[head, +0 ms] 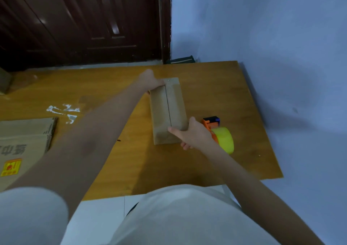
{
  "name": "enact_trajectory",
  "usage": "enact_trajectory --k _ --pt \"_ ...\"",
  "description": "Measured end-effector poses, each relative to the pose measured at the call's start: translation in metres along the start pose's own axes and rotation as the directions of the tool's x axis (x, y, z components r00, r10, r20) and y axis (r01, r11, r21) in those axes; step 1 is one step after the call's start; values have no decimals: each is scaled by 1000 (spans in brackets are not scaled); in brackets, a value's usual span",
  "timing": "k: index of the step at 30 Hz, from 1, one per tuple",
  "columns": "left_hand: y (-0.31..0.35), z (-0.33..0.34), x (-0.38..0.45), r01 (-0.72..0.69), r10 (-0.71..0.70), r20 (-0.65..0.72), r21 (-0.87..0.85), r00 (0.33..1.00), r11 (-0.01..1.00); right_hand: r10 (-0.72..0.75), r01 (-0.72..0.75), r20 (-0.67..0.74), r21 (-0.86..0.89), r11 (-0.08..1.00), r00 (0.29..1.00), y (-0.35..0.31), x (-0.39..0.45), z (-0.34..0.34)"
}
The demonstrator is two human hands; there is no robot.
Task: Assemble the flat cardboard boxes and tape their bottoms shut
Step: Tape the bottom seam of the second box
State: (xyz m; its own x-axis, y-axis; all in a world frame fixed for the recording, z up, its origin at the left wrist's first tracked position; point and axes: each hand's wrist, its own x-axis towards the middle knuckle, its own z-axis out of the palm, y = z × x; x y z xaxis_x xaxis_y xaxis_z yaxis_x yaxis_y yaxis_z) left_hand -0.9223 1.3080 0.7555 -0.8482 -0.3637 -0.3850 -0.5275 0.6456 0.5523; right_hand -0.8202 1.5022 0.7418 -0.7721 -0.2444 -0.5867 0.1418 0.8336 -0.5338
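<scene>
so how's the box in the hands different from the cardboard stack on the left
The small box is folded up into shape, both hands on its ends; the flat cardboard stack lies untouched at the table's left edge. The box's faces in view look plain; the stack carries printed characters and a yellow label. Both are brown cardboard on the wooden table.

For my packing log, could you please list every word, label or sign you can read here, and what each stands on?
Flat cartons, large dark characters, cut off by the frame edge and seen upside down: not readable for certain.
Yellow sticker on the cartons, red symbol and small print: too blurred to read.
Box held in both hands: no print visible.
Tape dispenser: no print visible.
</scene>
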Motion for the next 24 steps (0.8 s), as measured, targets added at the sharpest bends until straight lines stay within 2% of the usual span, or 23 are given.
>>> enact_trajectory --k 3,7,9,11,13,15,16,21,24 --pt "12 11 5 -86 85 -60 -5 995 996 3 -11 -82 -90 996 997 2 -2 6" --pt "0 28 -6 -191 183 -178 -29 967 981 -9 -5 -124 -110 994 992 -1 -2 11" --pt "-13 31 -21 -285 286 -204 34 936 958 -33 17 -127 -119 993 991 -3 -1 14" --pt "-27 31 -39 -435 460 -191 156 867 887 -62 45 -126 -136 990 990 -2 -1 16" --pt "-40 30 -62 -603 660 -143 301 737 739 -93 70 -131 -167 983 987 -1 -1 14" --pt "-54 30 -82 -709 773 -76 348 630 613 -104 77 -125 -200 977 987 1 0 12" --pt "-60 32 -90 -735 792 -53 340 608 587 -101 73 -122 -215 974 987 2 0 11" --pt "-77 45 -105 -728 775 -60 302 629 615 -129 88 -162 -238 967 978 5 -3 9" --pt "-81 50 -107 -727 781 -74 320 620 608 -212 128 -302 -274 953 930 17 -12 3"
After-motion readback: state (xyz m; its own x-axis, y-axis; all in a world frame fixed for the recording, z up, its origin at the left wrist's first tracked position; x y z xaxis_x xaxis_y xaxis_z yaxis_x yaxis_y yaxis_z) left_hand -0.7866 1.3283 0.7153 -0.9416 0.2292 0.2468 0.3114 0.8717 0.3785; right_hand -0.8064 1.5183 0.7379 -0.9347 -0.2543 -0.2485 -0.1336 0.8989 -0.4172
